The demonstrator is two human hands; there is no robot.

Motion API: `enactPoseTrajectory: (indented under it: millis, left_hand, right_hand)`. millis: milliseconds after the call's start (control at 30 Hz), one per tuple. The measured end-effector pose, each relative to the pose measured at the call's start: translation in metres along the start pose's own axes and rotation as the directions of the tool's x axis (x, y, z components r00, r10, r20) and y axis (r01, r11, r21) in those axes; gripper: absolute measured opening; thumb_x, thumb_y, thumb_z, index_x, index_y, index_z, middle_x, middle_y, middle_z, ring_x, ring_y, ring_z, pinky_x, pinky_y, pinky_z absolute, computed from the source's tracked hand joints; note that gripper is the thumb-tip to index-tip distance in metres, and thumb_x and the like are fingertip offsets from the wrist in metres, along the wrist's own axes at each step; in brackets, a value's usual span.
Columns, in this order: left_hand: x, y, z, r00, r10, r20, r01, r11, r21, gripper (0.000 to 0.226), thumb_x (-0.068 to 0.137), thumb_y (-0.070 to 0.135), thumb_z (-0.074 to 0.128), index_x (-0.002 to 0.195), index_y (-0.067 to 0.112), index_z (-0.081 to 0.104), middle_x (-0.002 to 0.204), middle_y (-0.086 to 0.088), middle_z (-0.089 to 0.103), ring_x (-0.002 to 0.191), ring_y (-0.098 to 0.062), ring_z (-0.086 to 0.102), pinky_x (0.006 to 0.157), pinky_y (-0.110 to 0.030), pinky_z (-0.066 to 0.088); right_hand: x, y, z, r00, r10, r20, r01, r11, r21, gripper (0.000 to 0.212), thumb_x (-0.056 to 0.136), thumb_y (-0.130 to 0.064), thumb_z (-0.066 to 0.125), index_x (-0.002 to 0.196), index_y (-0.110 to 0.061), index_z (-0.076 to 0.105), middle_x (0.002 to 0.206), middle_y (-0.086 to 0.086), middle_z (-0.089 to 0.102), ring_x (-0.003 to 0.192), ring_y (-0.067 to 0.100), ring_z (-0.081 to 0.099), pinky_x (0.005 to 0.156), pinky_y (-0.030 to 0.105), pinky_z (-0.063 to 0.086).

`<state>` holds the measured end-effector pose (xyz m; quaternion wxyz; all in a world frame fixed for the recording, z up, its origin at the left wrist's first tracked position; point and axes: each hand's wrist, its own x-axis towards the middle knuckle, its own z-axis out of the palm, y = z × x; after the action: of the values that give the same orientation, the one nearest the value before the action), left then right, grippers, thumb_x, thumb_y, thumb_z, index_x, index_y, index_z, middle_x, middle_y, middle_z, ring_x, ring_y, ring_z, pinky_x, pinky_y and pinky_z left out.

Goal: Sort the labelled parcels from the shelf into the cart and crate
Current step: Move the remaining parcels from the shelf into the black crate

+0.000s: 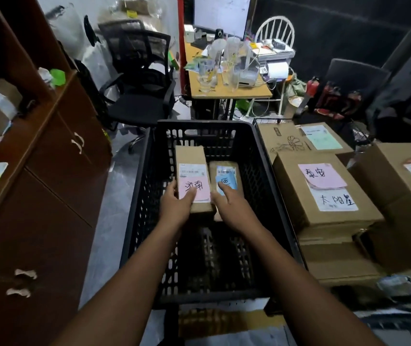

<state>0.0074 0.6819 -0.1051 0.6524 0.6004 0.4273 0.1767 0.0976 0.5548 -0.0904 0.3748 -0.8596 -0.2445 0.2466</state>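
So the long, narrow brown cardboard parcel [191,156] has a white barcode label with a pink handwritten note stuck below it. It sits inside the black perforated plastic crate [204,124], pointing away from the person. The left grip [177,203] is clamped on its near end, thumb on the pink note and fingers down the left side. Just beside it on the right is a shorter brown cardboard parcel [227,171] with a blue note. The right grip [229,206] lies over its near end with a finger on the blue note; can't tell if it's actually clamped. A bigger pink-noted cardboard box [324,191] sits right of the crate.
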Motion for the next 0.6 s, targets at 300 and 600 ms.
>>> enactPoseTrajectory:
  millis: [300, 600]
  left_hand:
    - [0.077, -0.048, 0.030, 0.985, -0.143, 0.096, 0.136, 0.988, 0.074, 0.064, 0.093, 0.034, 0.074, 0.151, 0.022, 0.047, 0.135, -0.004, 0.065, 0.117, -0.024, 0.065, 0.104, -0.041, 0.052]
    - [0.113, -0.090, 0.039, 0.945, -0.277, 0.173, 0.265, 0.960, 0.087, 0.057, 0.104, 0.020, 0.059, 0.156, 0.028, 0.037, 0.140, 0.001, 0.059, 0.120, -0.021, 0.059, 0.105, -0.039, 0.050]
  right_hand:
    - [0.052, 0.051, 0.015, 0.988, 0.156, -0.004, -0.155, 0.975, -0.159, 0.061, 0.104, -0.051, 0.041, 0.156, -0.018, 0.043, 0.161, 0.006, 0.042, 0.145, 0.024, 0.041, 0.119, 0.040, 0.033]
    - [0.074, 0.093, 0.037, 0.950, 0.291, 0.111, -0.234, 0.901, -0.365, 0.070, 0.094, -0.070, 0.034, 0.154, -0.034, 0.040, 0.167, 0.012, 0.021, 0.156, 0.031, 0.016, 0.126, 0.045, 0.020]
